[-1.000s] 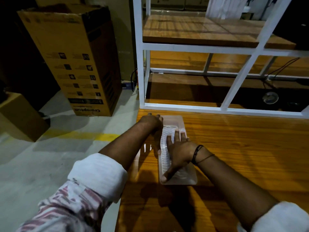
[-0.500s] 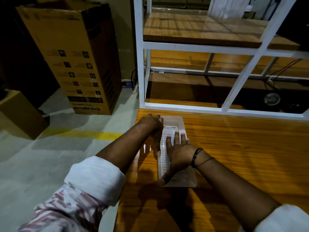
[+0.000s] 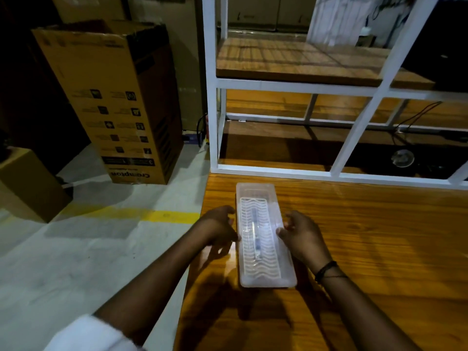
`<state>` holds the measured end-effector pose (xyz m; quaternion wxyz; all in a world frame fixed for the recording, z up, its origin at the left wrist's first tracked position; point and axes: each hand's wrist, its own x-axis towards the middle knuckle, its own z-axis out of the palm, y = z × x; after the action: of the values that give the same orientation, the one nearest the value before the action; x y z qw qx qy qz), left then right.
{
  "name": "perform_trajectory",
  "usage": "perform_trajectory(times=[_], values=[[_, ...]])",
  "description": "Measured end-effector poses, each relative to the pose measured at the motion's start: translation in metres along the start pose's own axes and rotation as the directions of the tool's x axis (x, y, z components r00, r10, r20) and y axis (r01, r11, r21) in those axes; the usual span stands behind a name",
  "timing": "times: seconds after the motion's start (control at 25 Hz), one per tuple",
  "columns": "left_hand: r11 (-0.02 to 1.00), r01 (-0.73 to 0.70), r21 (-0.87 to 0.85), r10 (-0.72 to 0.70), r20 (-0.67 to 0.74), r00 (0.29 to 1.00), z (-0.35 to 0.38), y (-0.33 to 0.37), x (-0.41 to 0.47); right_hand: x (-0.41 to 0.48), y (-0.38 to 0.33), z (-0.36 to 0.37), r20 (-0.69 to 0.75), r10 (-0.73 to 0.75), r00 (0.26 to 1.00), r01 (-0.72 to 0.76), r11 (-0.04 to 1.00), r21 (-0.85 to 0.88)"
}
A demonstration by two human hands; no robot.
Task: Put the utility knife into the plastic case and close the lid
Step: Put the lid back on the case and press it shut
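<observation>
A long translucent plastic case (image 3: pixel 263 239) lies on the wooden table, its lid with a wavy ribbed pattern shut on top. Through the lid a slim utility knife (image 3: pixel 255 238) shows dimly, lying lengthwise inside. My left hand (image 3: pixel 219 225) hovers at the case's left edge, fingers apart and curled, holding nothing. My right hand (image 3: pixel 301 234) is at the case's right edge, fingers loosely spread, its thumb tip close to or just touching the rim.
The wooden table (image 3: pixel 367 249) ends just left of the case, with grey floor and a yellow line (image 3: pixel 131 215) below. A white metal shelf frame (image 3: pixel 212 102) stands at the table's back. A tall cardboard box (image 3: pixel 114 102) stands on the floor at left.
Both hands have come off the lid: the right hand slid off to the case's right side, the left drew back to the left side. The whole lid now shows.
</observation>
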<state>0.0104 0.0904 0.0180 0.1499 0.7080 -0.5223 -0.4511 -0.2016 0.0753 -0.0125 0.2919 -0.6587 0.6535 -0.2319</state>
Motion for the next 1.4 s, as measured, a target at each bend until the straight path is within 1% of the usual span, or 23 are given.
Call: perform_trajectory(times=[0.04,0.08,0.12,0.16,0.24,0.32,0.36,0.4,0.48,0.56,0.64,0.76,0.84,0.92,1.0,1.08,1.16,1.24,1.32,1.4], values=[[0.977,0.031,-0.21,-0.037,-0.028,0.999,0.009,-0.011,-0.009,-0.002,0.01,0.002,0.018,0.063,0.998,-0.064,0.996,0.058],[0.926,0.046,-0.376,-0.065,-0.04,0.997,0.017,-0.021,-0.016,-0.006,0.018,0.003,0.045,0.121,0.992,-0.127,0.982,0.141],[0.877,0.053,-0.478,-0.082,-0.04,0.996,0.023,-0.031,-0.024,-0.011,0.026,0.003,0.081,0.167,0.983,-0.181,0.955,0.234],[0.849,0.058,-0.526,-0.084,-0.024,0.996,0.028,-0.038,-0.032,-0.018,0.03,0.002,0.12,0.2,0.972,-0.229,0.918,0.323],[0.852,0.055,-0.521,-0.052,0.02,0.998,0.036,-0.05,-0.046,-0.034,0.032,-0.003,0.211,0.242,0.947,-0.313,0.839,0.444],[0.883,0.06,-0.466,-0.049,0.037,0.998,0.04,-0.056,-0.056,-0.047,0.032,-0.007,0.296,0.264,0.918,-0.385,0.769,0.51],[0.892,0.059,-0.449,-0.047,0.038,0.998,0.042,-0.059,-0.06,-0.05,0.034,-0.008,0.328,0.257,0.909,-0.401,0.755,0.518],[0.894,0.055,-0.444,-0.04,0.042,0.998,0.044,-0.062,-0.061,-0.052,0.034,-0.008,0.349,0.246,0.904,-0.405,0.753,0.518],[0.871,0.051,-0.488,-0.026,0.057,0.998,0.045,-0.065,-0.063,-0.055,0.033,-0.007,0.373,0.223,0.901,-0.403,0.751,0.523],[0.851,0.045,-0.523,-0.018,0.057,0.998,0.046,-0.067,-0.062,-0.054,0.033,-0.007,0.365,0.209,0.907,-0.383,0.768,0.513],[0.852,0.036,-0.523,-0.009,0.054,0.998,0.047,-0.068,-0.06,-0.054,0.032,-0.006,0.352,0.2,0.915,-0.366,0.78,0.508],[0.839,0.112,-0.532,-0.047,0.135,0.99,0.042,-0.065,-0.055,-0.052,0.032,-0.007,0.382,0.224,0.897,-0.413,0.734,0.538],[0.836,0.165,-0.523,-0.075,0.189,0.979,0.034,-0.06,-0.045,-0.044,0.03,-0.009,0.408,0.242,0.88,-0.444,0.725,0.527],[0.795,0.183,-0.579,-0.115,0.152,0.982,0.028,-0.052,-0.029,-0.031,0.027,-0.009,0.385,0.259,0.886,-0.443,0.717,0.538],[0.721,0.173,-0.671,-0.143,0.101,0.985,0.026,-0.042,-0.011,-0.012,0.022,-0.005,0.335,0.26,0.906,-0.415,0.707,0.573],[0.674,0.123,-0.728,-0.143,0.035,0.989,0.027,-0.036,0.008,0.009,0.016,0.002,0.29,0.257,0.922,-0.384,0.71,0.59],[0.65,0.06,-0.757,-0.128,-0.032,0.991,0.028,-0.032,0.023,0.025,0.014,0.009,0.232,0.27,0.934,-0.356,0.732,0.581],[0.647,0.002,-0.763,-0.103,-0.084,0.991,0.028,-0.029,0.031,0.035,0.017,0.013,0.162,0.26,0.952,-0.305,0.772,0.558],[0.694,-0.035,-0.719,-0.059,-0.105,0.993,0.027,-0.03,0.035,0.04,0.02,0.018,0.149,0.23,0.962,-0.274,0.816,0.509],[0.755,-0.031,-0.655,-0.035,-0.088,0.996,0.024,-0.033,0.038,0.039,0.022,0.021,0.154,0.199,0.968,-0.249,0.836,0.488]])
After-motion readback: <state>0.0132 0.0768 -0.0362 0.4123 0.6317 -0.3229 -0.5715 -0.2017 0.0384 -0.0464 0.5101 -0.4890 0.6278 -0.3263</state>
